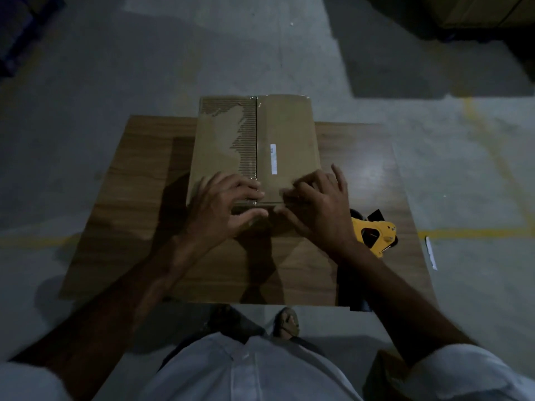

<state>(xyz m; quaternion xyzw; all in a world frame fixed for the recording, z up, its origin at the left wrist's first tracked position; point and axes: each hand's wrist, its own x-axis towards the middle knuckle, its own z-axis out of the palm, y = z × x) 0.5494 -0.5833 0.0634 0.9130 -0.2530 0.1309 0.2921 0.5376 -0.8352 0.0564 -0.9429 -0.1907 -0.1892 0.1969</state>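
Forearms stretched forward, left hand (pixel 228 204) palm down, right hand (pixel 318 206) close beside, fingers bent, little finger raised

The box (pixel 285 131) was matt brown cardboard, its left flap torn to bare corrugated ribbing, with glossy clear tape (pixel 256 140) along the seam and a white paper label (pixel 273 158). The tabletop (pixel 139 175) looked smooth wood-grain. The tape dispenser (pixel 373 234) was yellow plastic; the floor (pixel 115 68) dull concrete.

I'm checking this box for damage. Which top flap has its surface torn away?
The left flap: its outer paper is ripped off, baring the corrugated ribs. The right flap is smooth and carries a white label strip.
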